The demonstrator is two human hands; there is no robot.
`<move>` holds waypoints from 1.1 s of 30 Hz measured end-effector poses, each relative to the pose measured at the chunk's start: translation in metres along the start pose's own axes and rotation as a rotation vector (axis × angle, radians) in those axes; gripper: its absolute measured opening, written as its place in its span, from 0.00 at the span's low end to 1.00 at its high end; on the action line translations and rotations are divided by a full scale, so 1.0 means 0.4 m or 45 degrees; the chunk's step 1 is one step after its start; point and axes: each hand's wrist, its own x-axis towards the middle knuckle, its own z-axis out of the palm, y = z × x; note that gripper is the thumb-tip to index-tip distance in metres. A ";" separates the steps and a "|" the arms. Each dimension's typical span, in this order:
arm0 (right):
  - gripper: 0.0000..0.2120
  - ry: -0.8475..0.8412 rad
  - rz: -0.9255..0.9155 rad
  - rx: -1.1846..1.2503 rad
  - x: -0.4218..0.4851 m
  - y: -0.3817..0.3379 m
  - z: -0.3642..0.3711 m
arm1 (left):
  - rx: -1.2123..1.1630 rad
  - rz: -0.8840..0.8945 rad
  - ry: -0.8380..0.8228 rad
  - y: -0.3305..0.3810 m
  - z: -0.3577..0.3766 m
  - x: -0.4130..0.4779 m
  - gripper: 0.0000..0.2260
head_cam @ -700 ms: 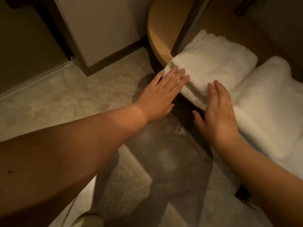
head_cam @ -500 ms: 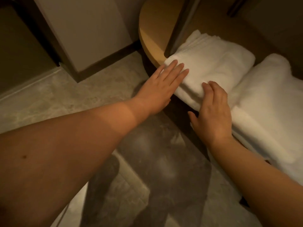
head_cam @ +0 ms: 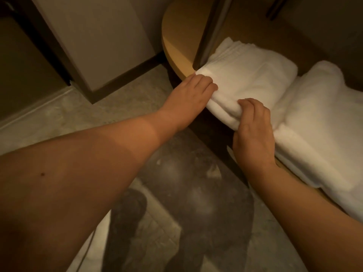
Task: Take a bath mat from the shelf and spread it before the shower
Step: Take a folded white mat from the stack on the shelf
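A folded white bath mat lies on a low rounded wooden shelf, its front edge overhanging the rim. My left hand grips the mat's front left corner, fingers curled into the fold. My right hand pinches the front edge further right, fingers on top and thumb hidden underneath. The lower layers of the mat bunch slightly between my two hands.
A second folded white towel lies just right of the mat on the same shelf. A dark metal post rises from the shelf behind the mat's left corner. Below is a grey stone floor, with a pale cabinet at upper left.
Both hands went from lying flat and open at the mat's front edge to closing their fingers on it. The mat's front edge is now bunched.
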 end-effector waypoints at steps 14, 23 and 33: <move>0.30 -0.352 -0.108 0.390 -0.080 -0.246 -0.549 | -0.111 -0.081 -0.170 0.063 -0.696 -0.237 0.23; 0.26 -0.481 -0.332 0.777 -0.067 -0.512 -1.131 | -0.195 -0.524 -0.157 0.188 -1.374 -0.464 0.19; 0.18 -0.183 -0.866 0.816 -0.093 -0.663 -1.728 | -0.021 -0.739 0.225 0.414 -1.929 -0.603 0.17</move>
